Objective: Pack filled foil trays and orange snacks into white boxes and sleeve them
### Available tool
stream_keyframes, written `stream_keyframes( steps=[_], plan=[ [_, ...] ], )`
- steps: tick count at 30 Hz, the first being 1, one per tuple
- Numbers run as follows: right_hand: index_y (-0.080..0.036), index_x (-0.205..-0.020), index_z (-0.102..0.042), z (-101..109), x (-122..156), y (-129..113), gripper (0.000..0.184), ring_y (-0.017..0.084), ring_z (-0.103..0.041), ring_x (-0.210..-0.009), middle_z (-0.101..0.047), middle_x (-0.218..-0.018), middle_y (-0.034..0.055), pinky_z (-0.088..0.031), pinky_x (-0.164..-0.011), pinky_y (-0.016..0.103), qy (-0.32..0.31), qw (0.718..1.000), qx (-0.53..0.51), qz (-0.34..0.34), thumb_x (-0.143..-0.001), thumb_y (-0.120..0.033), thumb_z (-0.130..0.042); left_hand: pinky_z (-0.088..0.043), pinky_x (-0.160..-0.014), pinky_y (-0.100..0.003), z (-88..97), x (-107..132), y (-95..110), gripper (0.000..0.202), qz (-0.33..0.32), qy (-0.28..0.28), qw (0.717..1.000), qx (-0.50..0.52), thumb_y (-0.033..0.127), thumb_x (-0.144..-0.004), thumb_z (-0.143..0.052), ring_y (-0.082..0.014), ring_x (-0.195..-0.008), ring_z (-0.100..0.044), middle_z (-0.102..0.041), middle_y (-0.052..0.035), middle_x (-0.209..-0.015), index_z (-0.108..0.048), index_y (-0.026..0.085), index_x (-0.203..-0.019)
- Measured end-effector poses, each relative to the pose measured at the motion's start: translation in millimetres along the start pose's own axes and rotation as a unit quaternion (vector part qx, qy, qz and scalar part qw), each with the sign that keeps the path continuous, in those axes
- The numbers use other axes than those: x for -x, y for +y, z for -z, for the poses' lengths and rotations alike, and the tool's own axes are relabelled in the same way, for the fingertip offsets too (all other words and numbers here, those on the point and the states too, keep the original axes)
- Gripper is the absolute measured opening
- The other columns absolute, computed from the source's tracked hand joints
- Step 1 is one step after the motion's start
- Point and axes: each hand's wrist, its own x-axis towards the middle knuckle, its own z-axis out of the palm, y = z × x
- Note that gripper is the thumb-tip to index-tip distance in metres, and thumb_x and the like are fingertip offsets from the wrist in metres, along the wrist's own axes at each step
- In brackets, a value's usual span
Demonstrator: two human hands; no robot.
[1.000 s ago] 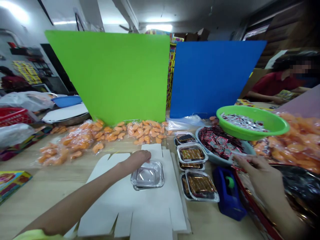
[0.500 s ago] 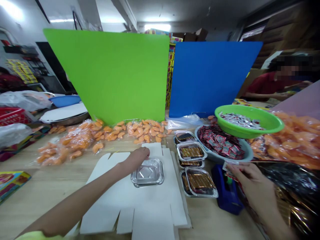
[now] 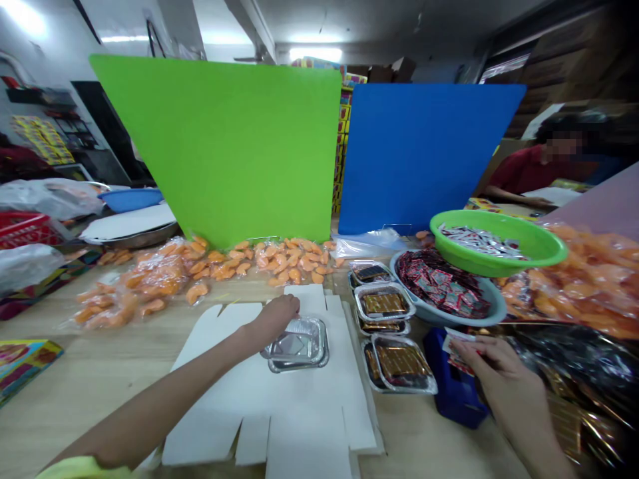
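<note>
My left hand [image 3: 278, 318] is closed at the far left rim of a foil tray [image 3: 288, 342]. This tray sits offset and slightly tilted over a second foil tray [image 3: 319, 361], both on flat white cardboard [image 3: 299, 412]. My right hand [image 3: 509, 376] pinches small red and white sachets [image 3: 460, 352] between thumb and fingers. It hangs over a dark blue tape dispenser [image 3: 456, 392]. Left of the dispenser stand several filled foil trays [image 3: 402, 362] with gold-wrapped packs in them.
Behind the dispenser a grey basin [image 3: 494, 303] holds red sachets, and a green basin [image 3: 549, 249] above it holds white ones. Bagged orange pieces [image 3: 294, 259] line the back under green [image 3: 224, 153] and blue boards [image 3: 424, 153]. A co-worker [image 3: 524, 166] sits at far right.
The upper foil tray has shifted and tilted in my left hand, baring more of the tray below. My right hand has moved slightly right, still pinching the sachets.
</note>
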Motion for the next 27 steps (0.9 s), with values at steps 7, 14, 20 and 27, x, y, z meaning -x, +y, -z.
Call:
stream_keyframes(
  steps=[7, 14, 20, 27],
  plan=[
    [-0.022, -0.070, -0.067, -2.5, 1.9, 7.7, 0.037, 0.021, -0.056, -0.079, -0.059, -0.083, 0.0040, -0.040, -0.074, 0.035, -0.005, 1.000, 0.009, 0.002, -0.066, -0.057, -0.056, -0.038, -0.072, -0.037, 7.5, -2.3, 10.0, 0.013, 0.022, -0.006, 0.999, -0.029, 0.019, -0.084, -0.044, -0.0269, -0.086, -0.052, -0.055, -0.0147, -0.089, -0.053, 0.011, -0.087],
    [-0.021, -0.069, -0.067, -2.8, 6.2, 11.1, 0.034, 0.019, -0.054, -0.073, -0.058, -0.077, 0.0034, -0.040, -0.067, 0.032, 0.006, 0.999, 0.005, 0.046, -0.067, -0.054, -0.057, -0.038, -0.072, -0.034, 19.1, -0.9, 4.6, 0.014, 0.017, 0.021, 1.000, 0.000, 0.020, -0.085, -0.039, -0.0223, -0.086, -0.050, -0.053, -0.0093, -0.092, -0.052, 0.016, -0.088],
    [-0.022, -0.068, -0.068, -3.6, 7.0, 6.0, 0.035, 0.020, -0.055, -0.076, -0.059, -0.078, 0.0041, -0.041, -0.070, 0.033, 0.000, 0.999, -0.002, 0.032, -0.067, -0.055, -0.056, -0.039, -0.070, -0.030, 26.6, -2.1, 3.4, 0.026, 0.022, 0.036, 0.999, 0.029, 0.020, -0.087, -0.031, -0.0190, -0.079, -0.051, -0.054, -0.0096, -0.088, -0.055, 0.015, -0.080],
    [-0.023, -0.067, -0.065, -5.4, 17.0, -73.6, 0.022, 0.015, -0.055, -0.077, -0.057, -0.080, 0.0032, -0.044, -0.068, 0.026, -0.085, 0.982, -0.086, 0.144, -0.078, -0.038, -0.055, -0.039, -0.063, -0.025, 33.7, -8.4, 67.4, 0.026, -0.066, -0.022, 0.993, 0.093, 0.025, -0.087, -0.032, -0.0164, -0.072, -0.057, -0.063, -0.0048, -0.080, -0.056, 0.017, -0.080]
  ],
)
